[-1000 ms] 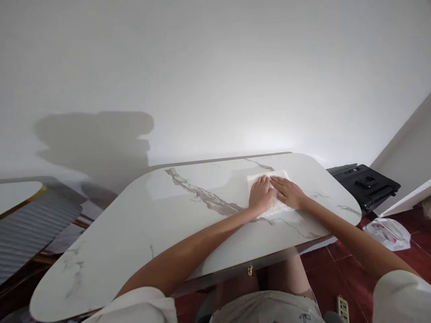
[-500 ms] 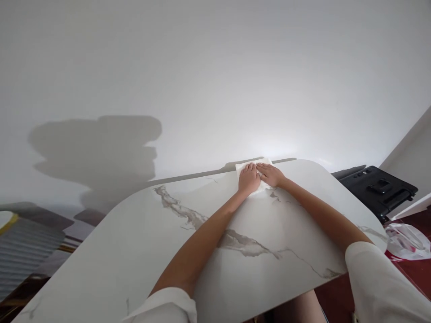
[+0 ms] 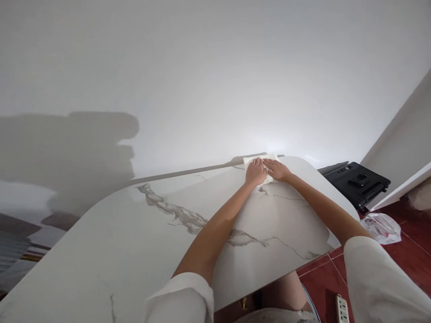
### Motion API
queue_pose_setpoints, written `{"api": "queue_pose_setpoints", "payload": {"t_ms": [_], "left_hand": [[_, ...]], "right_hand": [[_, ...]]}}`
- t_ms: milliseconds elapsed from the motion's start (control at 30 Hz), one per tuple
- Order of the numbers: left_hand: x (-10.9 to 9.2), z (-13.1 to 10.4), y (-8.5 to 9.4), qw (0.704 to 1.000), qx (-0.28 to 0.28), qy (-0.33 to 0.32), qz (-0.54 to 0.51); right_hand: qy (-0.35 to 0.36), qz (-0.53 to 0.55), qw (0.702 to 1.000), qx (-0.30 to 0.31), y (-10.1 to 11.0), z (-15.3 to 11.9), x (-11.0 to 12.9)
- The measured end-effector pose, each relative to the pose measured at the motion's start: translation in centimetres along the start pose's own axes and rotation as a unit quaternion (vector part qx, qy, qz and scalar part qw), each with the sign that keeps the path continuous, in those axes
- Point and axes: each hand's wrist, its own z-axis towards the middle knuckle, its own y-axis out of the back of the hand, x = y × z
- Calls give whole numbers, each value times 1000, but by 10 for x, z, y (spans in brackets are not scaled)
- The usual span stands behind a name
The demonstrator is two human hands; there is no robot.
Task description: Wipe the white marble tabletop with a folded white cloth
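My left hand (image 3: 256, 172) lies flat on a white cloth (image 3: 270, 180), its fingers stretched toward the wall. Beside it my right hand (image 3: 276, 170) presses on the same cloth with extended fingers pointing left, the two hands touching or nearly so. Under the cloth is a white marble-patterned table (image 3: 141, 251) with grey-brown veins. The cloth sits at the table's far edge, close to the wall. Both palms face down, so the undersides of the hands are hidden.
A pale wall (image 3: 202, 80) stands directly behind the table. Off the right end is a black suitcase (image 3: 357, 181), with a clear plastic bag (image 3: 382, 228) on the red tiled floor (image 3: 414, 224). A power strip (image 3: 342, 308) lies at lower right.
Both hands have slid right along the table's far edge with the cloth under them. My view has turned to the right, bringing the power strip and more floor into sight.
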Motion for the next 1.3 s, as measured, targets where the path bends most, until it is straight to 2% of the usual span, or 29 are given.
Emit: {"api": "queue_pose_setpoints", "payload": {"t_ms": [167,333,500,600,667,833,967,1100,1300], "left_hand": [[-28,-44,5,1000,1,9,-13],[-63,-97,19,998,10,34,-61],[-102,-154,28,991,46,62,-107],[-126,-175,26,987,48,66,-142],[-143,-180,23,983,47,67,-167],[-181,-168,28,970,105,75,-206],[-194,-147,30,966,124,84,-211],[-178,-115,21,967,120,80,-208],[-131,-51,1,977,73,87,-181]], "right_hand": [[19,9,1000,11,14,-49,21],[38,21,999,21,30,-107,47],[72,34,997,23,48,-172,74],[80,42,995,30,61,-207,79],[82,46,995,38,68,-223,74],[93,68,993,33,81,-243,42],[82,71,994,12,77,-238,16],[75,56,996,-6,62,-210,-7],[58,38,998,-8,41,-135,-42]]}}
